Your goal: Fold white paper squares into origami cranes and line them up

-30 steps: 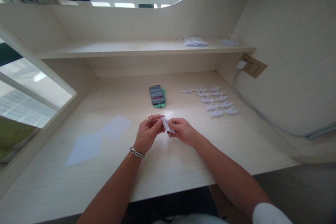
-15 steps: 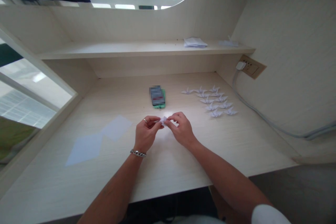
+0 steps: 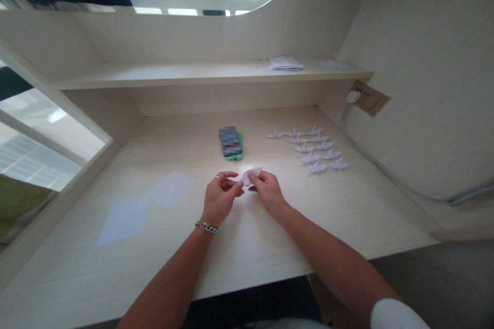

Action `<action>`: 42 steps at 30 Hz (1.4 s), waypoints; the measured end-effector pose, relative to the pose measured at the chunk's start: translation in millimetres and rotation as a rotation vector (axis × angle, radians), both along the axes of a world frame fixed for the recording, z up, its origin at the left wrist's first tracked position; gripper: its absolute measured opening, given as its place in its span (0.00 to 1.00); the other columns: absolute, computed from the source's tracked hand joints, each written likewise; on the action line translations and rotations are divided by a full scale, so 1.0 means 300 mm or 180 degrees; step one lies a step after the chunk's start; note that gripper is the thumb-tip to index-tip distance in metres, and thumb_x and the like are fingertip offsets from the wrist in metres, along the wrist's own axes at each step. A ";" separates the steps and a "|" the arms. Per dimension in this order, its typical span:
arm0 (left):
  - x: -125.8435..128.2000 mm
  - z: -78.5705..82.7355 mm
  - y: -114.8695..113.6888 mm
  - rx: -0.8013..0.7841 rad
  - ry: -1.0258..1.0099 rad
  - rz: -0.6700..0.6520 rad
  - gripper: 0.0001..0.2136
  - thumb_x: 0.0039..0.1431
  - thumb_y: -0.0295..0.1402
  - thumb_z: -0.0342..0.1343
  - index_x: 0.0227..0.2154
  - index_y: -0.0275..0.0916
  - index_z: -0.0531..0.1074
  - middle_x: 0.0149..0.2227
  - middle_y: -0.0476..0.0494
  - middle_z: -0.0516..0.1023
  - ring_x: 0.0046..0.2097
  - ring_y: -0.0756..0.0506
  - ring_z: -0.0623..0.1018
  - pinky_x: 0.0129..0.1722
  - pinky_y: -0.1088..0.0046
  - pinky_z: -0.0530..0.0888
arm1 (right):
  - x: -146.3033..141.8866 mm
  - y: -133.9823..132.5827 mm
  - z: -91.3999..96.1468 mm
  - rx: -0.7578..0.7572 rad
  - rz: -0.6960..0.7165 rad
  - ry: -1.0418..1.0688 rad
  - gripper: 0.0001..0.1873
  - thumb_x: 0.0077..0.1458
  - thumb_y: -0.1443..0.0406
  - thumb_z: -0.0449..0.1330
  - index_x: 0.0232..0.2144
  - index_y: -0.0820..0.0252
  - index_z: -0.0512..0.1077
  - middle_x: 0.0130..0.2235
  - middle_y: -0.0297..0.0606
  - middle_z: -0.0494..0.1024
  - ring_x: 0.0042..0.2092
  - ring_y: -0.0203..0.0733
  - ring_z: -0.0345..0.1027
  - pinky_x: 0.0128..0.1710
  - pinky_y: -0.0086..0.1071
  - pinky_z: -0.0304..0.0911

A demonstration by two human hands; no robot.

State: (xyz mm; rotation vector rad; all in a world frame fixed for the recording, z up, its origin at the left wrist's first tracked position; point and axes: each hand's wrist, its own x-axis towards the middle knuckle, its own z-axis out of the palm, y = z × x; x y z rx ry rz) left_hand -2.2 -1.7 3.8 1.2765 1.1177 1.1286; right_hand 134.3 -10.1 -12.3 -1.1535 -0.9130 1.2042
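Note:
A small folded piece of white paper [image 3: 252, 174] is held just above the desk, between my two hands. My right hand [image 3: 267, 190] pinches it between thumb and fingers, and its pointed end sticks up past the fingertips. At the paper's left end, my left hand [image 3: 222, 193], with a ring and a chain bracelet, grips the edge with thumb and fingertips. Several white paper cranes [image 3: 317, 146] stand in rows at the right. Beyond my hands lies a pixelated dark item with a green edge [image 3: 231, 144].
Two flat white paper sheets [image 3: 125, 220] lie on the desk [image 3: 165, 272] at the left. Folded white paper [image 3: 285, 64] rests on the shelf [image 3: 185, 73]. A grey cable [image 3: 382, 167] runs from the wall socket [image 3: 371, 98] down the right side.
The folded paper has turned in my hands and now shows a wider, pointed face to the upper right. My left hand has shifted slightly right and its fingers have loosened a little.

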 end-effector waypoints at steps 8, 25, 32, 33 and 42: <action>-0.025 -0.001 0.009 0.0470 0.0905 -0.0231 0.11 0.50 0.40 0.61 0.29 0.37 0.75 0.22 0.50 0.73 0.24 0.51 0.70 0.24 0.77 0.65 | 0.031 0.003 -0.014 0.0418 0.0105 -0.0824 0.14 0.52 0.56 0.59 0.24 0.61 0.72 0.23 0.34 0.71 0.26 0.36 0.63 0.27 0.31 0.60; -0.011 -0.018 0.006 0.0350 0.0567 -0.0188 0.13 0.56 0.42 0.55 0.29 0.35 0.71 0.26 0.49 0.74 0.27 0.51 0.72 0.26 0.76 0.69 | 0.029 0.002 -0.020 0.0232 0.0553 -0.0809 0.20 0.50 0.50 0.61 0.21 0.62 0.70 0.22 0.36 0.74 0.24 0.34 0.65 0.26 0.29 0.61; -0.018 -0.030 0.007 0.0037 0.0402 -0.0521 0.13 0.54 0.42 0.59 0.29 0.35 0.69 0.27 0.49 0.73 0.30 0.49 0.77 0.33 0.70 0.78 | 0.050 -0.011 0.016 0.0694 0.0300 -0.1080 0.18 0.48 0.58 0.66 0.40 0.60 0.73 0.36 0.38 0.78 0.36 0.39 0.72 0.33 0.30 0.67; -0.021 -0.029 0.005 0.0026 0.0459 -0.0570 0.12 0.54 0.41 0.58 0.29 0.35 0.70 0.27 0.49 0.73 0.30 0.48 0.78 0.32 0.70 0.78 | 0.053 -0.014 0.023 0.0812 0.0228 -0.1185 0.18 0.48 0.60 0.65 0.42 0.58 0.73 0.38 0.38 0.78 0.38 0.39 0.72 0.35 0.31 0.67; -0.017 -0.003 -0.008 0.0522 0.0484 -0.0161 0.16 0.56 0.37 0.57 0.45 0.35 0.71 0.32 0.46 0.78 0.29 0.49 0.79 0.31 0.71 0.79 | 0.055 -0.017 0.021 0.1403 -0.0096 -0.1732 0.07 0.53 0.67 0.62 0.35 0.56 0.79 0.34 0.38 0.79 0.35 0.39 0.72 0.33 0.31 0.66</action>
